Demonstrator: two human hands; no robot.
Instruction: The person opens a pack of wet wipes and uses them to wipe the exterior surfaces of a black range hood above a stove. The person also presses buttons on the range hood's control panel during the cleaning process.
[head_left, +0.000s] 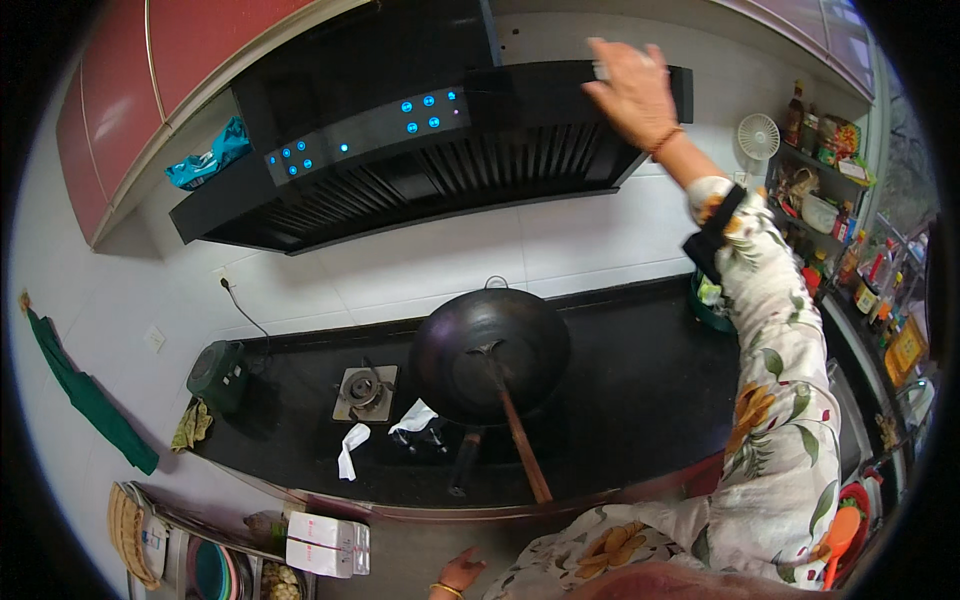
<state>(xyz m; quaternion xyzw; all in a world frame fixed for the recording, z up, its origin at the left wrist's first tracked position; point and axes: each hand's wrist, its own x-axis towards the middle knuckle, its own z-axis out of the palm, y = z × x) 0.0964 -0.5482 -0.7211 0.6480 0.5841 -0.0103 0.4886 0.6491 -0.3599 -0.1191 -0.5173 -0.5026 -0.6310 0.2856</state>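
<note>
My right hand (634, 94) is raised in front of the right end of the black range hood (517, 112), fingers spread, slightly blurred; I see nothing in it. Low in the picture, my left hand (461, 570) hangs in front of the counter, fingers loosely apart and holding nothing visible. Blue lights glow on the hood's control panel (375, 135). Below it, a black wok (491, 352) sits over the counter, with a wooden-handled spatula (517, 435) resting in it. To the wok's left is a gas burner (364, 388), with two white pieces of paper or cloth (352, 450) close by.
A green container (217, 375) and a crumpled cloth (192, 426) are at the counter's left end. A green basin (709, 307) is at its right end. Shelves (825, 172) with bottles stand at the right. A white box (322, 544) is below the counter's front edge (375, 510). Red cabinets (195, 52) hang above.
</note>
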